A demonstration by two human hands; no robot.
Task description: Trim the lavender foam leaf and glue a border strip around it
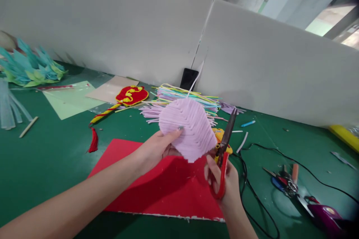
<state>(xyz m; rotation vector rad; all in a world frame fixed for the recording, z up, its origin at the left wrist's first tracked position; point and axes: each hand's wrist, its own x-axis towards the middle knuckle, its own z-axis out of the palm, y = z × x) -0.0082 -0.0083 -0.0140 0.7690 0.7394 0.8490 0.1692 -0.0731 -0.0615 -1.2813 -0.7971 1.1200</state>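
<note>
My left hand (158,148) pinches the lower left edge of a pale pink leaf-shaped piece (187,129) made of glued pipe cleaners, holding it up over a red sheet (157,190). My right hand (226,185) is closed round the red handles of scissors (224,149). Their dark blades point up along the pink piece's right edge, slightly apart.
A green mat (50,157) covers the table, with white partition boards (126,26) behind. Loose coloured pipe cleaners (182,95) lie behind the piece, a red and yellow fan ornament with tassel (123,101) to the left, teal leaf shapes (30,67) far left. Black cables and tools (286,185) lie at right.
</note>
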